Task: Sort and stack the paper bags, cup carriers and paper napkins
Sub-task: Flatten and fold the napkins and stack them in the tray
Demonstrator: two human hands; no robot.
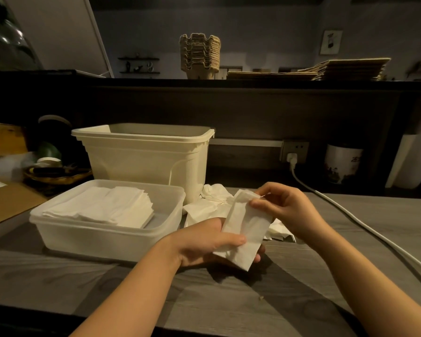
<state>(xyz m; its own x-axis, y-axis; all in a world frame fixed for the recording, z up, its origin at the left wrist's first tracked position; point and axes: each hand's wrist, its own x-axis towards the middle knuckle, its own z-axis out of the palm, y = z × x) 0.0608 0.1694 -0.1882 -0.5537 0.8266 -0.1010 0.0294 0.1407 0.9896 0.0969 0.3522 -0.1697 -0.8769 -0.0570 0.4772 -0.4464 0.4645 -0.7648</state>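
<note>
The grey wood-grain tabletop carries a shallow translucent tub at the left, with a tall cream bin just behind it and touching it. A heap of loose napkins lies beside both, a white cable trails across the right side, and a brown cardboard sheet lies at the left edge. On the dark ledge above stand stacked cup carriers and, beside them, flat paper bags.

Dim warm light covers a grey wood-grain tabletop. Behind it rises a dark ledge. Below the ledge sits a wall socket. Above the ledge, a blue-grey wall carries a framed picture and small shelves.
</note>
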